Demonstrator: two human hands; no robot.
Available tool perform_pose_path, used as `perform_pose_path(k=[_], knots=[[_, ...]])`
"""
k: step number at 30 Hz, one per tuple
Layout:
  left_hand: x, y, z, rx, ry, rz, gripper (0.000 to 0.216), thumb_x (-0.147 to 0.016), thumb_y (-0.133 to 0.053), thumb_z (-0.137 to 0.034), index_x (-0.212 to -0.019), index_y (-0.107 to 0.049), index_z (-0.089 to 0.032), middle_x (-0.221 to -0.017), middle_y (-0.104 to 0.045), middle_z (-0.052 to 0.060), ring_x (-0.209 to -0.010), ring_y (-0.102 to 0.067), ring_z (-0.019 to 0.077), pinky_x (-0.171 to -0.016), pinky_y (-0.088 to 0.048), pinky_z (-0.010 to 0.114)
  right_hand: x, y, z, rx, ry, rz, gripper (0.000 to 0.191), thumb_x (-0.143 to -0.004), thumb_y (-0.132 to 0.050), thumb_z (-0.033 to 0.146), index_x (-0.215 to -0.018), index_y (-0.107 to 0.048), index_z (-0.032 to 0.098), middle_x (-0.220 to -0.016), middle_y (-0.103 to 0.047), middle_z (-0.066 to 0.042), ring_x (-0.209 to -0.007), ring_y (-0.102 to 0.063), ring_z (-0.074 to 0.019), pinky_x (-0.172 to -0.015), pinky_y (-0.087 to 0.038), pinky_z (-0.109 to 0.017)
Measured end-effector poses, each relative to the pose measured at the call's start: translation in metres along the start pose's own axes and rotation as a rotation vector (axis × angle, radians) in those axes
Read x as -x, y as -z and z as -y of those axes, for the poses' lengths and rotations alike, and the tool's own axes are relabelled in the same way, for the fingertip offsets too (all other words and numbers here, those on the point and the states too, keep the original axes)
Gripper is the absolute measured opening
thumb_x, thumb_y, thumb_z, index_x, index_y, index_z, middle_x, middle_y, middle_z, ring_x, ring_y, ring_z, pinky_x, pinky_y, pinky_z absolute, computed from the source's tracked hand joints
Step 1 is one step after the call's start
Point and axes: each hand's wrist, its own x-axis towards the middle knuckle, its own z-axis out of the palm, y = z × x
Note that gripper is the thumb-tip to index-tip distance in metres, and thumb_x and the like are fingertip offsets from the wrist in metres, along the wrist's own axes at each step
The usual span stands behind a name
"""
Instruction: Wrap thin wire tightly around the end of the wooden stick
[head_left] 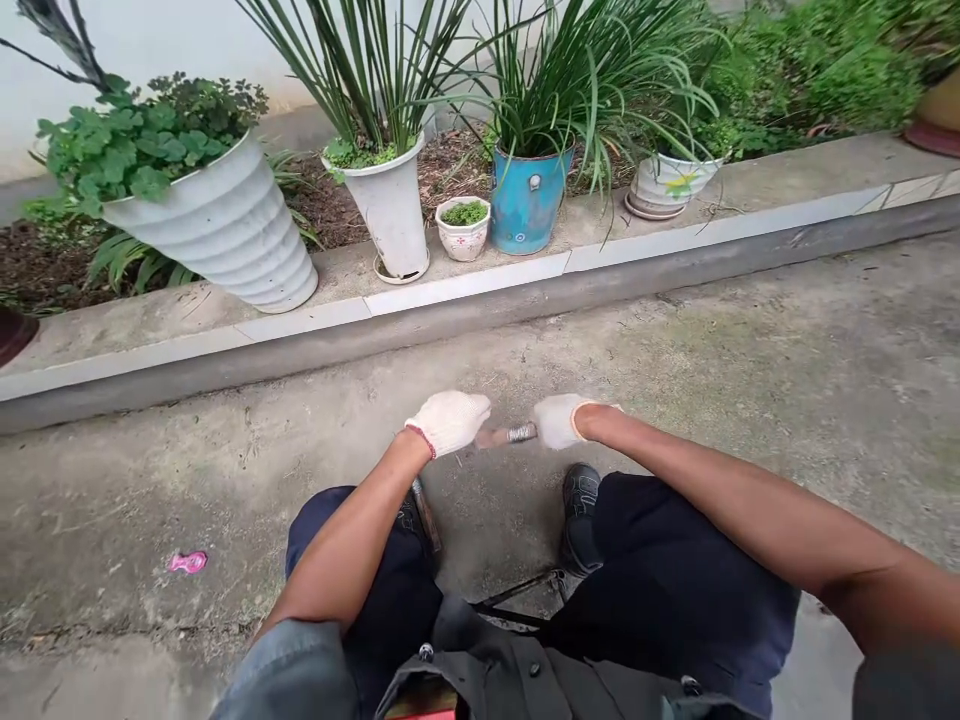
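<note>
Both my hands wear white knit gloves and meet in front of my knees, above the concrete ground. My left hand [448,421] is closed around one end of a short metal tool [508,436] with a ribbed grey section. My right hand [559,421] is closed on its other end. The tool lies roughly level between the two fists. What the tool's ends look like is hidden inside the gloves. Below my hands are my dark trousers and black shoes [579,500].
A raised concrete kerb [465,300] runs across ahead, carrying a tilted white ribbed pot [225,225], a tall white pot [394,210], a small white pot [463,228], a blue pot [527,200] and a low white pot [667,185]. A pink scrap [187,562] lies left. Metal rods [517,590] rest between my feet.
</note>
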Motion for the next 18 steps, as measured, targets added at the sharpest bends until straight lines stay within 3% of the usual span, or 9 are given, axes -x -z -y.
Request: perform_pose_path(k=[4, 6, 8, 11, 14, 18], knots=[[0.006, -0.004, -0.001, 0.177, -0.018, 0.02, 0.037, -0.112, -0.049, -0.041, -0.105, -0.077, -0.019, -0.097, -0.078, 0.011, -0.084, -0.072, 0.0225, -0.077, -0.05, 0.028, 0.03, 0.0, 0.006, -0.085, 0.178, 0.259, 0.035, -0.068, -0.086, 0.043, -0.084, -0.075, 0.013, -0.072, -0.069, -0.008, -0.067, -0.069, -0.019, -0.063, -0.051, -0.023], [0.009, -0.006, -0.004, 0.214, -0.029, 0.022, 0.038, -0.112, -0.05, -0.044, -0.105, -0.078, -0.019, -0.098, -0.079, 0.008, -0.084, -0.071, 0.0206, -0.078, -0.051, 0.026, 0.04, 0.005, 0.001, -0.231, 0.292, 0.275, 0.042, -0.076, -0.081, 0.052, -0.087, -0.073, 0.013, -0.072, -0.07, -0.006, -0.061, -0.066, -0.0145, -0.059, -0.047, -0.02], [0.011, -0.008, -0.009, 0.221, -0.017, -0.007, 0.043, -0.115, -0.044, -0.045, -0.108, -0.077, -0.019, -0.099, -0.079, 0.008, -0.086, -0.072, 0.0216, -0.08, -0.052, 0.027, 0.042, 0.009, -0.004, -0.421, 0.321, 0.145, 0.044, -0.082, -0.076, 0.055, -0.091, -0.07, 0.012, -0.073, -0.07, -0.007, -0.061, -0.064, -0.0127, -0.057, -0.045, -0.018], [0.013, -0.011, -0.017, 0.207, 0.022, -0.054, 0.05, -0.117, -0.034, -0.047, -0.111, -0.075, -0.02, -0.1, -0.078, 0.011, -0.09, -0.075, 0.0255, -0.082, -0.054, 0.031, 0.032, 0.014, -0.009, -0.592, 0.206, -0.151, 0.043, -0.093, -0.067, 0.056, -0.1, -0.065, 0.013, -0.083, -0.073, -0.01, -0.066, -0.068, -0.013, -0.059, -0.044, -0.018], [0.012, -0.015, -0.022, 0.146, 0.022, -0.023, 0.043, -0.117, -0.038, -0.044, -0.115, -0.073, -0.021, -0.102, -0.078, 0.013, -0.093, -0.077, 0.0288, -0.082, -0.054, 0.034, 0.016, 0.02, -0.012, -0.369, 0.02, -0.348, 0.042, -0.102, -0.055, 0.052, -0.109, -0.067, 0.013, -0.092, -0.074, -0.017, -0.075, -0.072, -0.0173, -0.065, -0.045, -0.022], [0.01, -0.018, -0.021, 0.042, -0.007, -0.016, 0.039, -0.116, -0.039, -0.036, -0.119, -0.073, -0.019, -0.1, -0.077, 0.016, -0.094, -0.078, 0.0324, -0.08, -0.053, 0.036, 0.006, 0.018, -0.012, -0.112, -0.135, -0.368, 0.022, -0.093, -0.065, 0.029, -0.097, -0.072, 0.009, -0.095, -0.072, -0.027, -0.087, -0.073, -0.0283, -0.072, -0.047, -0.031]])
